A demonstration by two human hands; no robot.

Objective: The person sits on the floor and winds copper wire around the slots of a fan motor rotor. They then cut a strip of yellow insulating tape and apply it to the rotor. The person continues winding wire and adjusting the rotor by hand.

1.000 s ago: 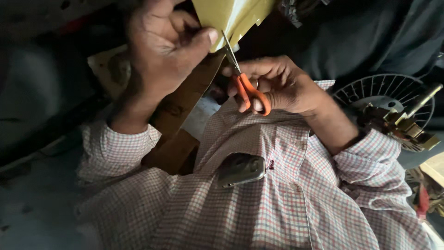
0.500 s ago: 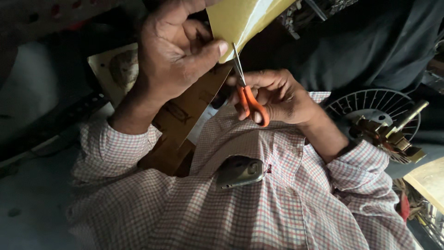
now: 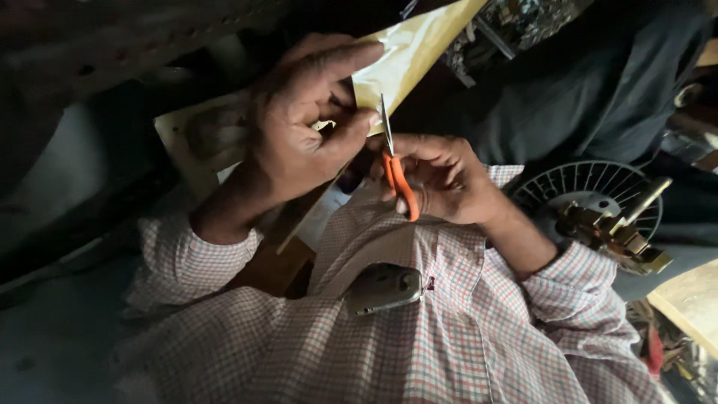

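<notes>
- A yellow sheet [image 3: 419,52], glossy and flat like a thin padded envelope or card, is held up near the top middle of the view, slanting up toward the right.
- The left hand [image 3: 299,127] is clamped on the sheet's lower left edge, thumb in front and fingers curled over the top.
- A pair of scissors with orange handles [image 3: 396,179] stands nearly upright just below the sheet, its slim metal blade tips meeting the sheet's lower edge right beside the left thumb.
- The right hand [image 3: 449,179] is closed around the orange handles, fingers through or over the loops; whether the blades are apart or together cannot be told.
- Behind the left hand lies a pale cream package [image 3: 202,138], flat and roughly rectangular, with a dark rounded shape showing on its face.
- Under the left wrist a brown cardboard strip [image 3: 288,247] slants down toward the person's chest.
- Both arms wear a checked shirt [image 3: 449,329] in pale red and white; a small grey phone-like device [image 3: 385,288] sticks out of its chest pocket.
- To the right, well apart from the hands, is a round white fan grille [image 3: 598,183] with a brass-coloured metal fitting [image 3: 617,232] lying against it.
- Dark cloth [image 3: 591,82] fills the upper right.
</notes>
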